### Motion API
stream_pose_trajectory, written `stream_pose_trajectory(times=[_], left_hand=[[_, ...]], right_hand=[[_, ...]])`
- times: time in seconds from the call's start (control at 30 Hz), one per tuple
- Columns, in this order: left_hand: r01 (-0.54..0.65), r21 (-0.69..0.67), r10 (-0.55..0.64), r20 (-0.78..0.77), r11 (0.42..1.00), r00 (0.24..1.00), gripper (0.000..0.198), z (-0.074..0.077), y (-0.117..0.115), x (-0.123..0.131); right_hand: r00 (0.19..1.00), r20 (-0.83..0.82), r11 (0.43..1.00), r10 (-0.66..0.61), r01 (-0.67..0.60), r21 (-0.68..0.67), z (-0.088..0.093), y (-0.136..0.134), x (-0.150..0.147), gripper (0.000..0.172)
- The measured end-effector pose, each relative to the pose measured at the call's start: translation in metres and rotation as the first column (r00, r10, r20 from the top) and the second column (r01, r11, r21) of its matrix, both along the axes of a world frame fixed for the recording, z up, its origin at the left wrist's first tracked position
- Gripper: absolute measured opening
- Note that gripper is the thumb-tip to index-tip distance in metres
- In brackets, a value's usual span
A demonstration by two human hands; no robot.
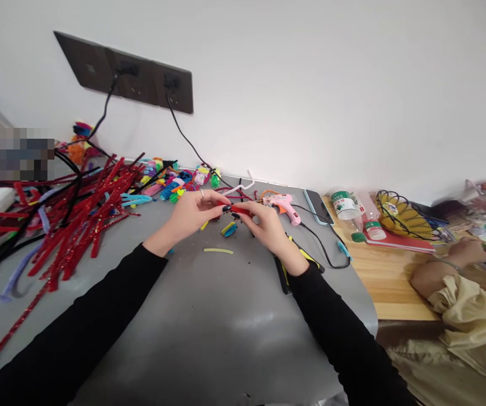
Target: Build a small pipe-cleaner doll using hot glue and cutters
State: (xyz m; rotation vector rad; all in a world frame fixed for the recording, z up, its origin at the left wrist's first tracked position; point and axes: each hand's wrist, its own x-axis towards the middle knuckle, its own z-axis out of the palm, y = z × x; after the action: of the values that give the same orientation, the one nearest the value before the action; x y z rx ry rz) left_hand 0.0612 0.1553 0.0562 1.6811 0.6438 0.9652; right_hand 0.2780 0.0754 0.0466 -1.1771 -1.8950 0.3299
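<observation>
While fingers (pixel 216 212) pinch, red piece (pixel 241 210) lies left-to-right.

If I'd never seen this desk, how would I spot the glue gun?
Start at the grey tabletop, then look between the right hand and the pale-blue phone. The glue gun lies there: pink, with an orange trigger, the only pistol-shaped thing around.

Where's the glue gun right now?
Head view, right of centre on the grey table: the pink glue gun lies just beyond the right hand, left of the phone.
</observation>
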Motion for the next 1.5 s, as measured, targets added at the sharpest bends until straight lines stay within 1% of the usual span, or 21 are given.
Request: stream_pose_trajectory(times=[0.1,0.2,0.3,0.37,0.43,0.5,0.6,0.7,0.87,1.03,1.13,1.33,1.5], left_hand=[[-0.045,0.068,0.045,0.0,0.997,0.999,0.029,0.001,0.002,0.007],[-0.088,0.164,0.082,0.045,0.982,0.996,0.026,0.009,0.013,0.017],[-0.117,0.239,0.108,0.051,0.964,0.993,0.025,0.018,0.029,0.027],[-0.134,0.27,0.129,0.036,0.954,0.991,0.023,0.018,0.037,0.029],[-0.143,0.296,0.144,0.019,0.944,0.989,0.021,0.012,0.04,0.028],[-0.124,0.313,0.138,-0.023,0.942,0.99,0.021,0.004,0.037,0.024],[-0.066,0.351,0.101,-0.084,0.934,0.991,0.02,-0.005,0.03,0.018],[-0.08,0.379,0.125,-0.094,0.922,0.988,0.019,-0.008,0.025,0.017],[-0.144,0.458,0.202,-0.079,0.877,0.976,0.021,-0.01,0.025,0.019],[-0.158,0.483,0.227,-0.087,0.861,0.97,0.021,-0.011,0.025,0.02],[-0.163,0.479,0.239,-0.103,0.862,0.965,0.021,-0.011,0.024,0.02],[-0.19,0.428,0.267,-0.127,0.883,0.955,0.023,-0.011,0.022,0.02],[-0.182,0.368,0.249,-0.142,0.912,0.958,0.023,-0.012,0.024,0.019]], right_hand=[[0.999,0.04,1.0,-0.002,0.001,0.022,0.01,0.01,0.008,0.023],[0.997,0.072,1.0,-0.021,0.019,0.022,0.029,0.027,0.014,0.023],[0.998,-0.011,0.998,-0.064,0.064,-0.027,0.041,0.042,0.016,0.02],[0.993,-0.077,0.994,-0.085,0.08,-0.068,0.039,0.046,0.015,0.02],[0.992,-0.102,0.993,-0.078,0.068,-0.094,0.031,0.045,0.014,0.021],[0.993,-0.094,0.993,-0.069,0.059,-0.102,0.021,0.041,0.013,0.022],[0.996,-0.043,0.995,-0.079,0.076,-0.067,0.011,0.036,0.011,0.02],[0.997,-0.015,0.997,-0.074,0.074,-0.028,0.009,0.034,0.009,0.019],[0.998,-0.002,0.996,-0.059,0.059,-0.059,0.01,0.032,0.007,0.02],[0.998,0.013,0.997,-0.068,0.068,-0.033,0.008,0.033,0.009,0.021],[0.996,0.015,0.996,-0.086,0.086,0.001,0.006,0.035,0.01,0.02],[0.994,0.018,0.992,-0.104,0.103,0.07,0.003,0.039,0.009,0.022],[0.991,0.04,0.989,-0.125,0.121,0.084,0.001,0.04,0.01,0.021]])
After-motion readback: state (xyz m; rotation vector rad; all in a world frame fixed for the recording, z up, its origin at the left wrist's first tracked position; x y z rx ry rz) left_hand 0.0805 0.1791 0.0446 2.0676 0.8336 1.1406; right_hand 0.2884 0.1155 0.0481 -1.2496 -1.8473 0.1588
